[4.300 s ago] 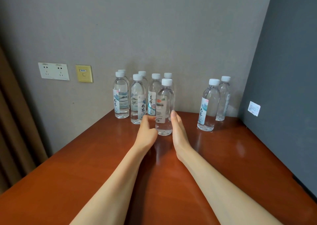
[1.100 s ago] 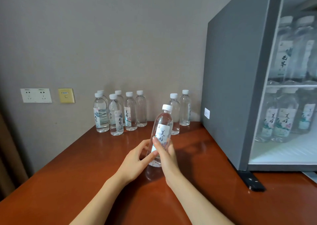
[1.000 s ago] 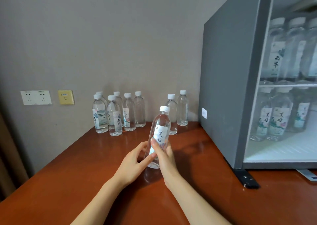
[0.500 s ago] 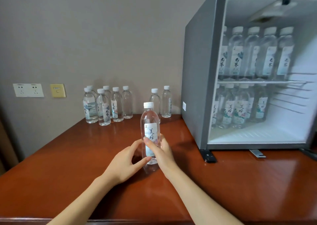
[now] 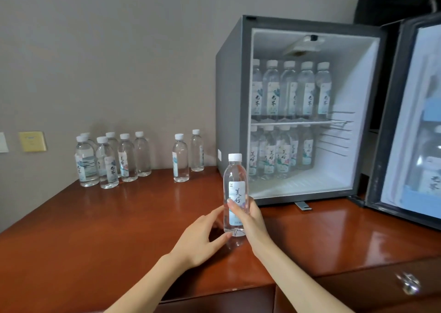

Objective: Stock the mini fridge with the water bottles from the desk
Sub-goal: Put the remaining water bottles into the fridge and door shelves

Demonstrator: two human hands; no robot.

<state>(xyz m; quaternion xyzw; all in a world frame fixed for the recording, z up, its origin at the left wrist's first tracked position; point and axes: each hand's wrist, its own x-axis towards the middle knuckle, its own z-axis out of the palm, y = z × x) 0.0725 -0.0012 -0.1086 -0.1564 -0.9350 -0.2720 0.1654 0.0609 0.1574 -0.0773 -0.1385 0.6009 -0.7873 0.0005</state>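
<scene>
A person's right hand [image 5: 249,217] wraps its fingers and thumb round the lower half of a clear plastic water bottle with a white cap and a pale printed label [image 5: 235,191], held upright in front of the grey mini fridge [image 5: 230,93]. The left hand [image 5: 199,237] is spread beside it, thumb tip touching the base and forefinger reaching toward the side. Whether the base rests on the glossy red-brown wooden worktop [image 5: 100,219] or hangs just above it cannot be told.

The fridge door [image 5: 387,131] stands wide open to the right. A row of matching bottles [image 5: 291,90] fills most of the white wire shelf [image 5: 298,122], and a second group [image 5: 276,156] crowds the left side of the lower compartment, leaving bare floor toward the right wall. Well apart on the worktop, a cluster of six bottles [image 5: 108,160] and a pair [image 5: 187,156] wait against the wall.

The likely trouble lies in the lower compartment. The stocked bottles there reach close under the wire shelf, so a bottle carried in too high could catch its cap on the wire. One steered too far left could knock the standing group over in a chain. The grip sits low on a smooth, thin-walled bottle, and once the left hand lets go the top may lean. The open door also hems in the right forearm.
</scene>
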